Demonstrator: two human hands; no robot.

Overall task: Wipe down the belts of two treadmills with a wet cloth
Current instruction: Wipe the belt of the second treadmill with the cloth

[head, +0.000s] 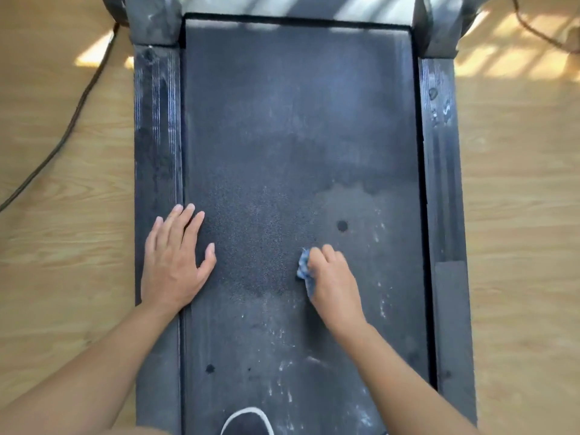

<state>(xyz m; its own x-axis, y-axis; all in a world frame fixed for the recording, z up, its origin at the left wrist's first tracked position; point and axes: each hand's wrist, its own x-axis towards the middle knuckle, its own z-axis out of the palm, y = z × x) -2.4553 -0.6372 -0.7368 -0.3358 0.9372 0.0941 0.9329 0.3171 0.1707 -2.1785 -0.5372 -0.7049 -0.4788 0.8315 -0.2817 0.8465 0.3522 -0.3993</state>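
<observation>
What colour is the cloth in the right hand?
Blue, seemingly with a lighter check pattern; the cloth shows bunched under the right hand in the head view.

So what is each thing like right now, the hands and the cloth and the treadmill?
belt: dusty, with white specks near the person and a few dark spots.
cloth: blue, bunched up, pressed on the belt.
right hand: curled round the cloth.
left hand: flat, fingers straight, resting on the belt's left edge.
right side rail: shiny drops on it.
cable: lying loose on the floor.
</observation>
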